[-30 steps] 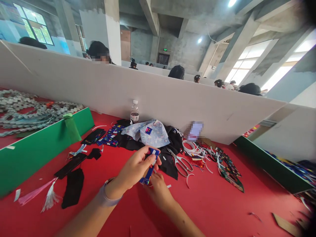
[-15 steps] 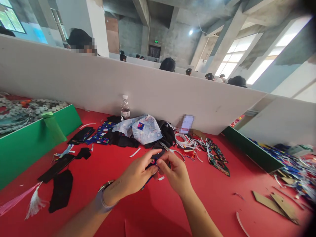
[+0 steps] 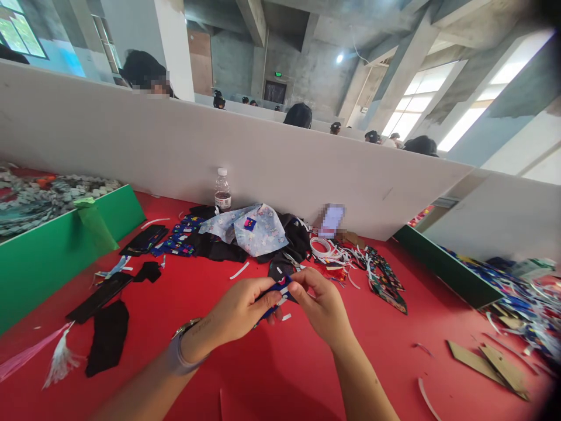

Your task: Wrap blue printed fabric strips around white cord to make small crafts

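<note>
My left hand (image 3: 239, 310) and my right hand (image 3: 322, 304) meet over the red table (image 3: 385, 362), both pinched on a small blue patterned fabric piece (image 3: 275, 294) with a white strip on it. The left fingers curl under it and the right thumb and forefinger grip its right end. A watch sits on my left wrist. Just beyond the hands lies a heap of black and light blue printed cloth (image 3: 256, 231).
A water bottle (image 3: 222, 190) stands by the grey partition (image 3: 175, 146). A tape roll (image 3: 319, 247) and white strips lie to the right of the cloth. Black fabric pieces (image 3: 107, 336) and a pink tassel (image 3: 39, 351) lie left. A green divider (image 3: 56, 251) borders the left, cardboard scraps (image 3: 495, 362) lie right. People sit beyond the partition.
The hands stayed together but the blue piece now shows between them, pulled out flatter. A second ago the left hand held it upright, with the right hand below it.
</note>
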{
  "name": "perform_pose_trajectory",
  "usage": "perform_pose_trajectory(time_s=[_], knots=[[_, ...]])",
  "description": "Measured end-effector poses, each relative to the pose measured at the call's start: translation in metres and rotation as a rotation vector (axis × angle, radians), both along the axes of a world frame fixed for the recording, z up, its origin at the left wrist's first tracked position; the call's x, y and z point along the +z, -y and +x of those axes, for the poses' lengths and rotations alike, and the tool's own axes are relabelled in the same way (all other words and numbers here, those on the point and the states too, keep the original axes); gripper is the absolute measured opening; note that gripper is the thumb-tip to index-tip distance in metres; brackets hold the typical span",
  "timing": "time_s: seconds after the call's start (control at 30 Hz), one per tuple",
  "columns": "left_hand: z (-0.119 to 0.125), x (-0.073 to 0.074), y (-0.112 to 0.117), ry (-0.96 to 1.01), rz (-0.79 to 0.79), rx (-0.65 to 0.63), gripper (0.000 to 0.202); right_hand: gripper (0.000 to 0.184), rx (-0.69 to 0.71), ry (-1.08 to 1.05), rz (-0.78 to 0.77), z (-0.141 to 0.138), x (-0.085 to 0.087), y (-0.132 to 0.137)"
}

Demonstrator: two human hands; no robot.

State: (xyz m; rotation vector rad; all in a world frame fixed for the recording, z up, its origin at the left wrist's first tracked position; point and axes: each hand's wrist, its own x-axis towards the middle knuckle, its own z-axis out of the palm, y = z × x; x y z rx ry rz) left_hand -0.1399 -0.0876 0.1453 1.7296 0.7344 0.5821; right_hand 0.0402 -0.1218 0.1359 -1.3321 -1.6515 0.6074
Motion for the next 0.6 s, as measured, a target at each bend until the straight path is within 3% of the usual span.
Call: perform_pose_trajectory(time_s=[0.2,0.43,0.53,0.6], knots=[[-0.001,0.000,-0.001,-0.046,-0.012,-0.023,0.033,0.035,-0.057,0.096,0.061,-0.003,0.002,0.002],[-0.001,-0.002,-0.003,-0.061,0.005,-0.016,0.036,0.029,0.071,0.081,-0.075,-0.002,0.003,0.001],[-0.005,-0.005,-0.009,0.026,-0.120,0.016,0.036,0.032,0.013,-0.045,-0.074,0.000,-0.001,0.000],[-0.008,-0.006,-0.015,0.179,-0.203,0.089,0.042,0.032,-0.016,-0.263,-0.089,0.001,-0.005,-0.001]])
